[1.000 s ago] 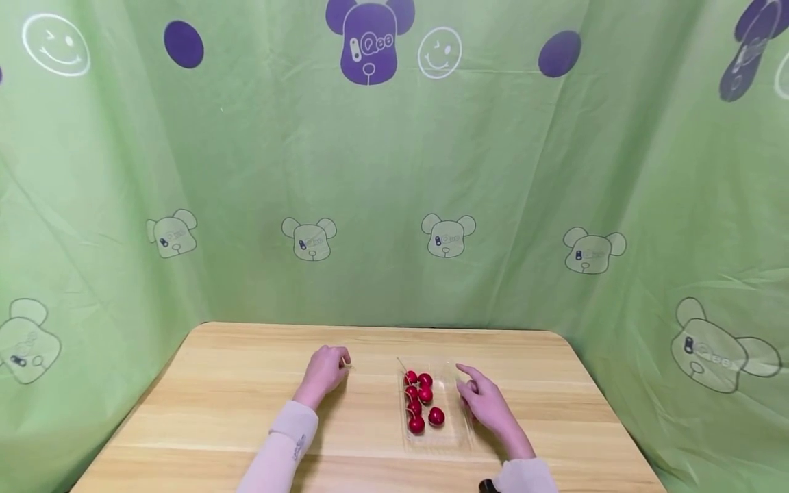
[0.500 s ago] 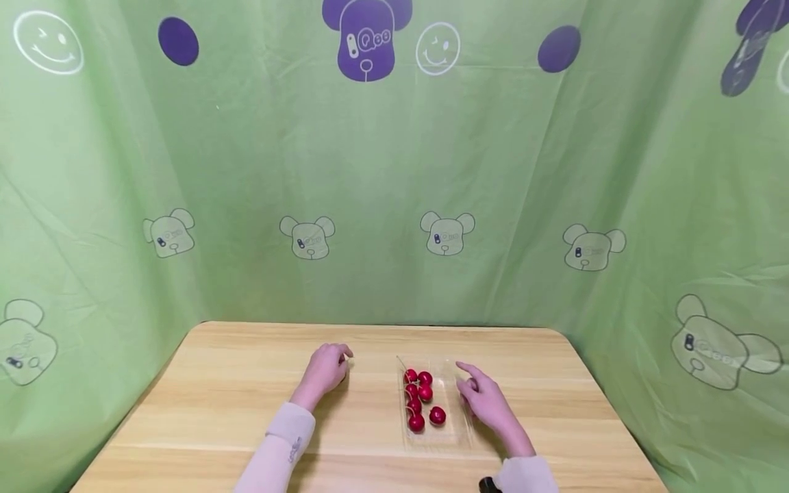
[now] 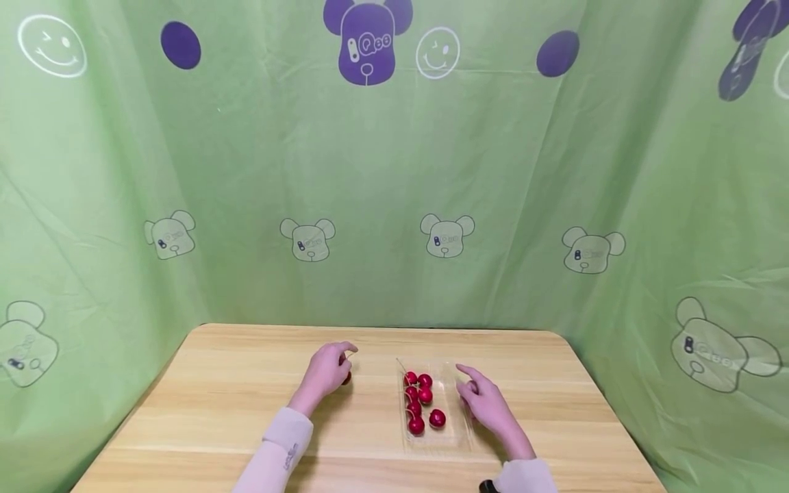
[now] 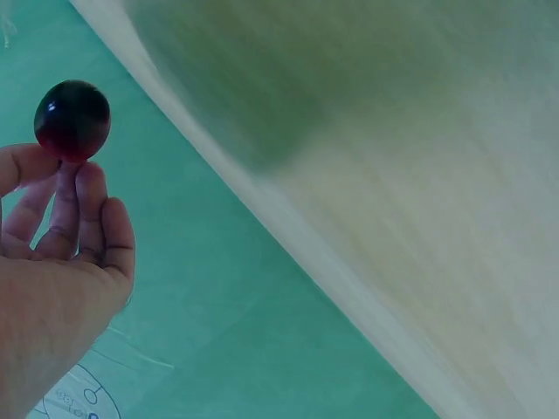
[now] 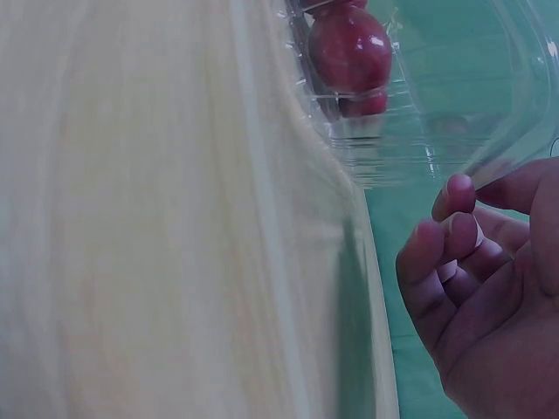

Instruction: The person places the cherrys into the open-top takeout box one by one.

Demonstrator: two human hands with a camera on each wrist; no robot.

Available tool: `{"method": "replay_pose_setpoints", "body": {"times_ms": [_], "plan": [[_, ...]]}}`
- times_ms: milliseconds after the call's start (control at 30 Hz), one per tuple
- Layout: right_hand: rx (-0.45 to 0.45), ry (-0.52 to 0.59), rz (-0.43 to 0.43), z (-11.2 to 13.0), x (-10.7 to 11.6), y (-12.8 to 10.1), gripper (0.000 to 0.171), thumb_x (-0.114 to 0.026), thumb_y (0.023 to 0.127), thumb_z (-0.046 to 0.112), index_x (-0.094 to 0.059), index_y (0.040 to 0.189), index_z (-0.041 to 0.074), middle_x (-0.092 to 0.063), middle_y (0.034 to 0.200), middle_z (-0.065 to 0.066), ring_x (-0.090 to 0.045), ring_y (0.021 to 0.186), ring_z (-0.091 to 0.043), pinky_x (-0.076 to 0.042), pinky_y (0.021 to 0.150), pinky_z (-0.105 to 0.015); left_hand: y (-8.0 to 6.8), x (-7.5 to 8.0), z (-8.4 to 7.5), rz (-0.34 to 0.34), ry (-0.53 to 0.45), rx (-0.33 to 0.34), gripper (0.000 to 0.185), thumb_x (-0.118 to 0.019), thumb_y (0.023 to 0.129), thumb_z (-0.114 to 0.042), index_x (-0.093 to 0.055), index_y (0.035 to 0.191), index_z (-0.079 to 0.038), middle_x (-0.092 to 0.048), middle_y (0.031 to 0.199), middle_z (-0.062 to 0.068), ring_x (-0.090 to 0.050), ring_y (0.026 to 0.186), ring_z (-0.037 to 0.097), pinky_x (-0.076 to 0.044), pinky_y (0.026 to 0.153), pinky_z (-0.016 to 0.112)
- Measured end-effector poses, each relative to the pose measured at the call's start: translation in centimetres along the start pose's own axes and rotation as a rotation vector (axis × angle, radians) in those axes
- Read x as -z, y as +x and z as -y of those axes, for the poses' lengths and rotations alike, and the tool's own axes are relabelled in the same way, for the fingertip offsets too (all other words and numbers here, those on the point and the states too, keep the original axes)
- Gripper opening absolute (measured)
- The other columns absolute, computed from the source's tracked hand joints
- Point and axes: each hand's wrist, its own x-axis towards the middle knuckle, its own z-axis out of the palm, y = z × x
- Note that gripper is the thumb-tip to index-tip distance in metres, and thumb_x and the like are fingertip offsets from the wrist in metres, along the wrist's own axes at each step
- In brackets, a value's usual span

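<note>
I see one dark red cherry [image 4: 72,120] pinched at the tips of my left hand [image 3: 327,373], whose fingers [image 4: 65,205] are pressed together around it, just above the bench [image 3: 216,397] and a little left of the clear plastic tray [image 3: 459,438]. That tray holds the other cherries [image 3: 422,400] in a loose cluster. My right hand [image 3: 487,404] rests beside the tray's right edge, its fingers [image 5: 445,240] loosely curled and holding nothing, with the index finger pointing out.
</note>
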Motion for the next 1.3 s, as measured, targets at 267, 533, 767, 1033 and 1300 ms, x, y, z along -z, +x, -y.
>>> {"method": "replay_pose_setpoints", "body": {"times_ms": [267,533,767,1033,1300], "plan": [[-0.006,0.001,-0.001,-0.1,0.0,0.1,0.050,-0.057,0.106,0.014,-0.046,0.154,0.008,-0.062,0.075,-0.014,-0.047,0.049,-0.013,-0.049,0.045,-0.029,-0.1,0.4,-0.2,0.023,-0.062,0.040,0.033,-0.067,0.089,-0.003,-0.072,0.121,-0.009,-0.059,0.071,-0.006,-0.053,0.065,0.011,-0.049,0.069,0.032],[0.011,0.018,0.006,0.1,0.0,0.0,0.050,-0.056,0.106,0.011,-0.045,0.154,0.006,-0.061,0.075,-0.016,-0.047,0.049,-0.013,-0.047,0.045,-0.029,-0.3,1.0,-0.9,0.017,-0.103,0.057,0.031,-0.067,0.086,-0.001,-0.072,0.116,-0.008,-0.060,0.074,-0.004,-0.053,0.067,0.011,-0.047,0.067,0.029],[0.016,0.016,0.003,0.1,0.0,-0.1,0.049,-0.057,0.106,0.012,-0.046,0.154,0.007,-0.062,0.075,-0.015,-0.047,0.049,-0.013,-0.047,0.044,-0.029,-0.5,1.4,-1.2,0.005,-0.164,0.029,0.027,-0.071,0.088,0.000,-0.069,0.115,-0.005,-0.066,0.080,-0.004,-0.059,0.073,0.009,-0.052,0.072,0.029],[0.013,0.011,0.000,0.3,0.1,-0.1,0.050,-0.057,0.106,0.011,-0.046,0.154,0.006,-0.061,0.075,-0.016,-0.048,0.050,-0.013,-0.046,0.044,-0.029,-0.6,1.7,-1.3,0.018,-0.279,0.051,0.023,-0.077,0.087,0.000,-0.066,0.107,-0.002,-0.072,0.085,0.000,-0.065,0.078,0.011,-0.057,0.075,0.029],[0.014,0.008,0.002,0.4,0.1,-0.2,0.049,-0.056,0.106,0.010,-0.046,0.154,0.005,-0.061,0.074,-0.016,-0.047,0.049,-0.013,-0.046,0.044,-0.028,-0.8,2.0,-1.4,0.022,-0.351,0.071,0.015,-0.079,0.088,-0.005,-0.068,0.096,-0.009,-0.073,0.086,-0.001,-0.067,0.080,0.010,-0.058,0.075,0.025]]}}
